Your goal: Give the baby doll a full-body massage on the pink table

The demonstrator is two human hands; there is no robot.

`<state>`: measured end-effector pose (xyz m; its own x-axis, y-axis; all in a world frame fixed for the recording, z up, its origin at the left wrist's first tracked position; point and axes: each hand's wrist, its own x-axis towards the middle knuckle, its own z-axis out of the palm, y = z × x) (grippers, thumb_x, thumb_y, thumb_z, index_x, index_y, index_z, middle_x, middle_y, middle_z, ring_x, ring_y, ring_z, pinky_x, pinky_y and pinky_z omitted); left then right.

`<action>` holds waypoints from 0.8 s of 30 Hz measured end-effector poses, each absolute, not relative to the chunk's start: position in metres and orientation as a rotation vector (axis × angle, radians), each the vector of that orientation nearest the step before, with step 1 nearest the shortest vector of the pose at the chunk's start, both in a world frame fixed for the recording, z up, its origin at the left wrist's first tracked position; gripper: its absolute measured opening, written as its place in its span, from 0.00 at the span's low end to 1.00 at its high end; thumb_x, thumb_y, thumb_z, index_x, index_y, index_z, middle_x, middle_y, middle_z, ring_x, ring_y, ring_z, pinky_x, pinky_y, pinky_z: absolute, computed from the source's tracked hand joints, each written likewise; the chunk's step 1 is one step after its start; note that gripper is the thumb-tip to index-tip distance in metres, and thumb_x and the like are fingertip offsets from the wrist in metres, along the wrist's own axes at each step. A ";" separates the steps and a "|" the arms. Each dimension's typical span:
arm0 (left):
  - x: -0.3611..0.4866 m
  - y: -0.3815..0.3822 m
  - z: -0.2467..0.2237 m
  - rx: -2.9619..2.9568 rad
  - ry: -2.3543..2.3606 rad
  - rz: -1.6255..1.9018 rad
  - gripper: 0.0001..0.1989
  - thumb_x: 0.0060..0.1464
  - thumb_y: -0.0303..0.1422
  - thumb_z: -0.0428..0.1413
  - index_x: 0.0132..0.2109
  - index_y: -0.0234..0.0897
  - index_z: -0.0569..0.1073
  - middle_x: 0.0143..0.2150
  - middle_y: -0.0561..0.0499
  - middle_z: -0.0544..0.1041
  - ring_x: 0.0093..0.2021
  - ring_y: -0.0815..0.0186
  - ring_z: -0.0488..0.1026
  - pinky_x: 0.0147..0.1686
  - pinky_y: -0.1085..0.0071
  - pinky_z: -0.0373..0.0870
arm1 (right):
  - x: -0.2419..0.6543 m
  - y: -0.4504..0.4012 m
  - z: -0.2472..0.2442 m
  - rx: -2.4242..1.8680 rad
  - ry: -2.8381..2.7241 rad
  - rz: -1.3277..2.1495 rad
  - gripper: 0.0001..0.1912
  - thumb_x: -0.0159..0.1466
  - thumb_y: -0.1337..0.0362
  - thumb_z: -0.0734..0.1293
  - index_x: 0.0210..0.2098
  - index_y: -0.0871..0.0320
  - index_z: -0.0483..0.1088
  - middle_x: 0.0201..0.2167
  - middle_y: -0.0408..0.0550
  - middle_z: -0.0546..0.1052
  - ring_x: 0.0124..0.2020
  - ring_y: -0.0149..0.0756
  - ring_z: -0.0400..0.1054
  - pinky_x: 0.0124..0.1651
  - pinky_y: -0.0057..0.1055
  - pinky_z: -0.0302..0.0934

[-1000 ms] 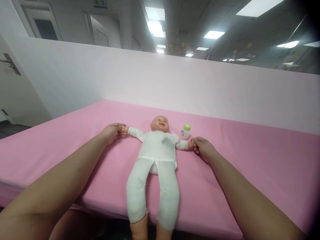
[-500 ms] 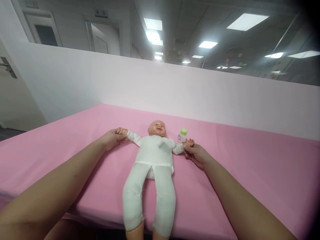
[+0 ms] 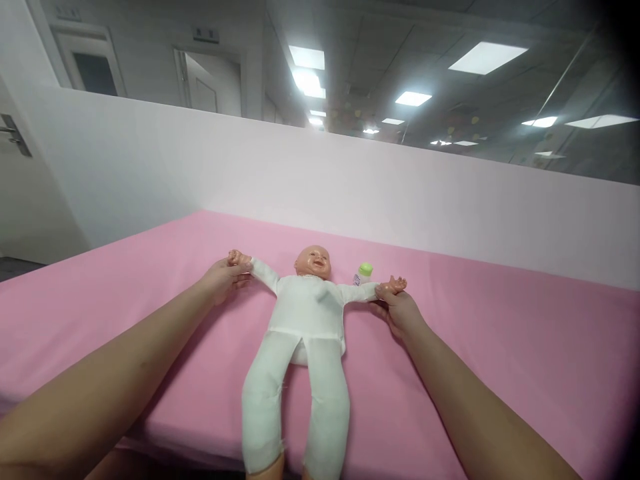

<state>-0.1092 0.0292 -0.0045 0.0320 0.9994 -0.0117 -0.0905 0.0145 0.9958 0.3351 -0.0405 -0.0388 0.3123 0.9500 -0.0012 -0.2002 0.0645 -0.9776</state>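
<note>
A baby doll (image 3: 309, 307) with a white cloth body lies on its back on a pink-covered table (image 3: 415, 373), head toward the wall and legs toward me. Its arms are stretched out to both sides. My left hand (image 3: 223, 280) is closed around the doll's wrist on the left side. On the other side my right hand (image 3: 399, 310) grips the doll's other wrist, thumb on top and fingers beneath. Just behind that arm stands a small bottle (image 3: 365, 272) with a green cap, its lower part hidden by the sleeve.
A white wall (image 3: 300, 173) runs along the table's far side, with a glass pane (image 3: 440, 80) above it that shows ceiling lights. To the left is a door with a metal handle (image 3: 15, 135). The table's front edge lies under the doll's legs.
My right hand has moved outward to the right, drawing the doll's arm from bent to straight. My left hand has shifted slightly left with the other arm. The view has tilted a little.
</note>
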 end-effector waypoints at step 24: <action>-0.031 -0.029 -0.006 2.669 1.058 0.950 0.20 0.63 0.41 0.58 0.60 0.45 0.78 0.60 0.49 0.79 0.60 0.54 0.75 0.61 0.58 0.70 | 0.253 -0.080 -0.027 -1.067 -2.136 -0.070 0.22 0.66 0.72 0.67 0.58 0.53 0.75 0.57 0.51 0.78 0.60 0.48 0.70 0.66 0.51 0.64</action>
<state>-0.0309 -0.0293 -0.0058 0.5594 0.6519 0.5119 0.5785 -0.7494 0.3222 0.2526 -0.0804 -0.0267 -0.3845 0.6711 0.6339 0.7110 0.6533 -0.2604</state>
